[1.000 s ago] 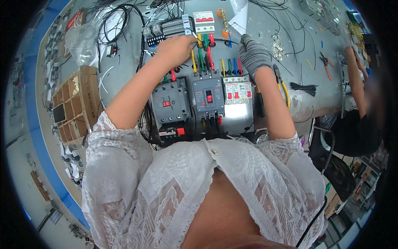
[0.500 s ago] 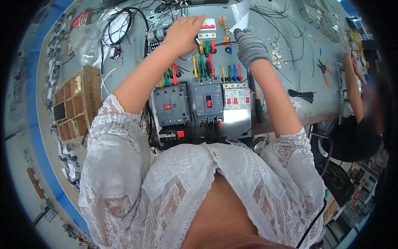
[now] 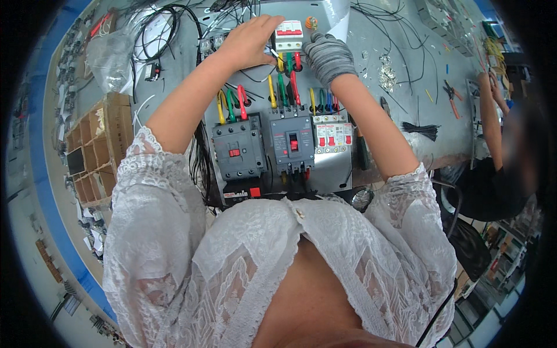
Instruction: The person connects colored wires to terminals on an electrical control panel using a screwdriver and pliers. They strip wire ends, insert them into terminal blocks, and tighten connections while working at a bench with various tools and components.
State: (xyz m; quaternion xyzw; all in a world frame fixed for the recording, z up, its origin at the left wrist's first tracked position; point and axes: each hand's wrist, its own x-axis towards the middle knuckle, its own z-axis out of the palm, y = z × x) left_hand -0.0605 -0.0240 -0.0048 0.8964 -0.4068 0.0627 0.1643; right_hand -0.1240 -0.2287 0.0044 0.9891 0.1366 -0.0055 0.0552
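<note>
My bare left hand (image 3: 250, 43) rests by the left side of a white circuit breaker (image 3: 289, 35) with red toggles, its fingers stretched toward the breaker's top and the thumb apart below. A thin dark wire runs beneath that thumb. My right hand (image 3: 329, 57), in a grey striped glove, is closed just right of the breaker; what its fingertips hold, if anything, is hidden. An orange insulator (image 3: 311, 23) shows just above the glove. Nearer to me on the metal plate sit a grey contactor (image 3: 238, 149), a dark moulded-case breaker (image 3: 291, 139) and several small white breakers (image 3: 332, 134).
Yellow, green and red wires (image 3: 283, 88) loop out of the plate. A cardboard divider box (image 3: 98, 148) stands left. To the right lie pliers (image 3: 452, 98), black cable ties (image 3: 420, 131) and small metal parts (image 3: 387, 75). Another person's arm (image 3: 492, 124) is at far right.
My right hand has moved left, closer to the white breaker, and now covers the lower orange insulator. My left hand has shifted slightly left and up, with its thumb now showing.
</note>
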